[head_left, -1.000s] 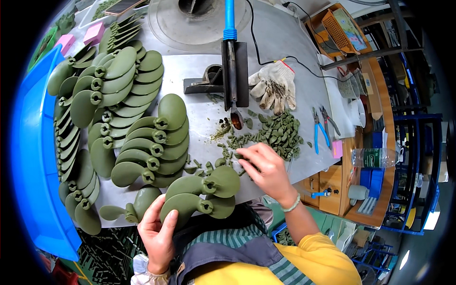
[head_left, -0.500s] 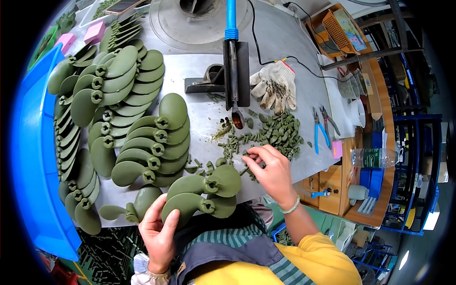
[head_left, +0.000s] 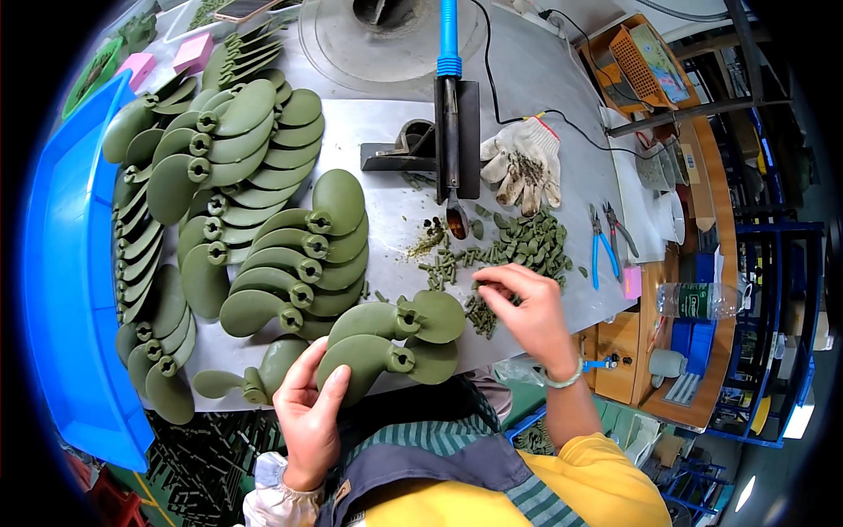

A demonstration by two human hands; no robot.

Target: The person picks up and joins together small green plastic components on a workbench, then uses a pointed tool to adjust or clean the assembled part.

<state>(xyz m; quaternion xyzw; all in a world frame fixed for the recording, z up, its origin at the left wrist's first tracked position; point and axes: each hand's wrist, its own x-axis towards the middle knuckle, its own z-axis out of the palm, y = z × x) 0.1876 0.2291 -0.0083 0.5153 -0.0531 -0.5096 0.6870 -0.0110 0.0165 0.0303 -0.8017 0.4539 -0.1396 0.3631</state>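
Left hand holds green propellers, right hand hovers near green scraps

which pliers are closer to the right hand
The blue-handled pliers, the left pair, lie closer to the right hand; the other pair lies further right and has no blue handles.

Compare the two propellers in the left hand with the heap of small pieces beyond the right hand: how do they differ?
The propellers have broad, rounded blades and hubs; the pieces are small chips. The left hand grips the propellers, while the pieces lie loose beyond the right hand. The propellers overlap in line; the pieces are jumbled. Both are dull green.
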